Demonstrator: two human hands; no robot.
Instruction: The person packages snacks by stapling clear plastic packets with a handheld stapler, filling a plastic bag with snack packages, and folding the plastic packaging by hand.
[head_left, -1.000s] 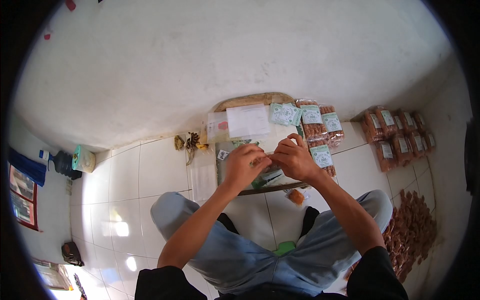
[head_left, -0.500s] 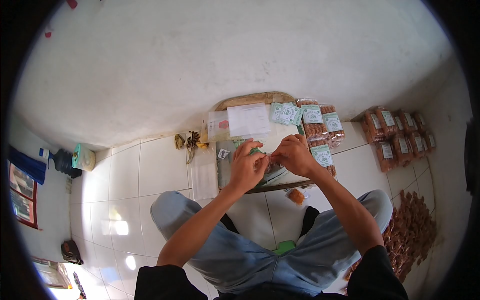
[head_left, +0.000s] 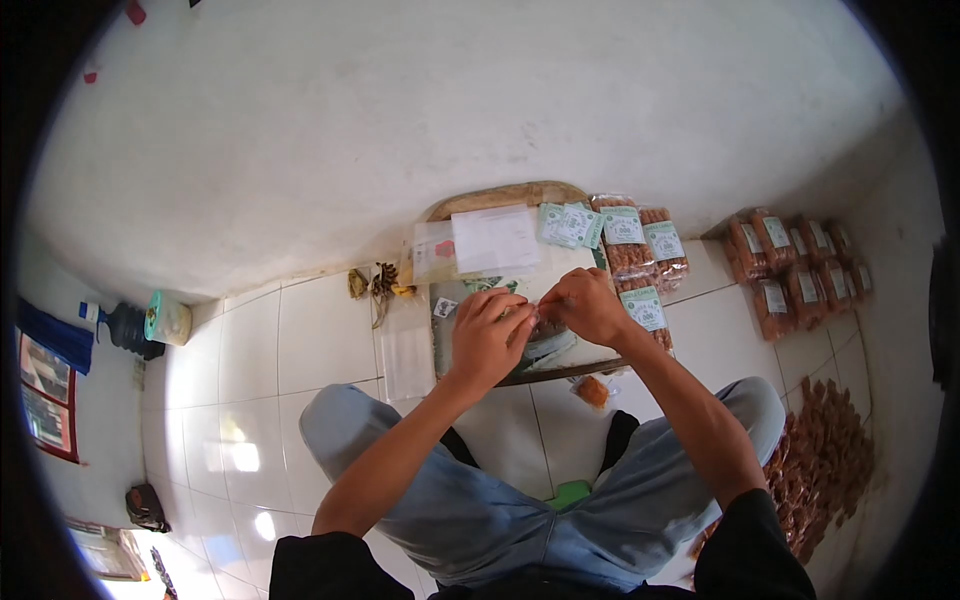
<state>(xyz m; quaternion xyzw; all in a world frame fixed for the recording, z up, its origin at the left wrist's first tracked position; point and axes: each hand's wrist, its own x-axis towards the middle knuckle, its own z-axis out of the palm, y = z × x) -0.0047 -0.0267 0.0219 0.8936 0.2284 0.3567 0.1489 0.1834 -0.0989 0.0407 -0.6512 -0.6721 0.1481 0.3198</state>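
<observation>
A pale wall rises behind a white tiled floor, where a person sits with legs in blue jeans spread wide. Between the wall and the knees stands a low tabletop with a worn wooden edge. A broad heap of small brown pieces lies on the floor beyond the right knee, and farther back, near the corner, are stacked brown packs with pale labels. Other labelled packs line the right side of the tabletop. White sheets lie near its far edge, just left of overlapping green-and-white cards. Over the near part, the left hand and right hand meet, each grip closed in a fingertip pinch on the top of a small clear packet; its brownish contents are partly hidden and too small to make out. An orange bundle in clear wrapping rests on the floor just beside the tabletop's near edge.
</observation>
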